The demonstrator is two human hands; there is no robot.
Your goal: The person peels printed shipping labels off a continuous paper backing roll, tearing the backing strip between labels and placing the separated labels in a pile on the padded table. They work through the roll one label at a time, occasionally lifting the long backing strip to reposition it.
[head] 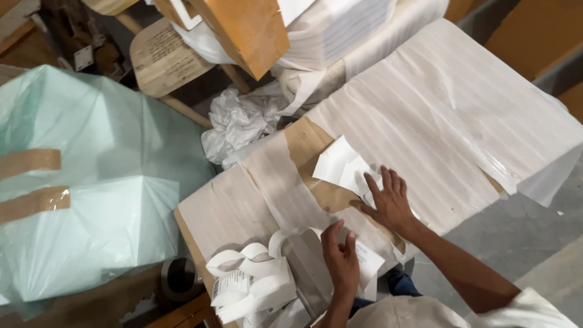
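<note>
White foam sheeting (437, 115) wrapped most of the large flat package that filled the right half of the frame, with bare brown cardboard (306, 146) showing through near the middle where the wrap stopped short. The right hand (388, 200) lay flat and open on that package, fingers spread, palm pressing down on a white label sheet (340, 164) whose upper corner stuck out just above the fingertips. It gripped nothing; it only pressed.

Lower down, near the bottom centre, the left hand (341, 258) was half curled, thumb and fingers closing on the edge of another white label (370, 261) with small dark print, which lay on the package just to the right of the hand. How firmly it pinched the paper I could not tell.

Just left of that hand, a curling strip of label backing paper (255, 279) looped in loose coils at the bottom of the frame, touching the package edge.

A big parcel in pale green plastic (91, 200), banded with brown tape (30, 182), took up the left side. Crumpled white paper (237, 121) sat in the gap above the package, and a tape roll (179, 279) lay low at the lower left. A wooden stool seat (164, 58) and stacked foam (340, 27) stood along the top.
</note>
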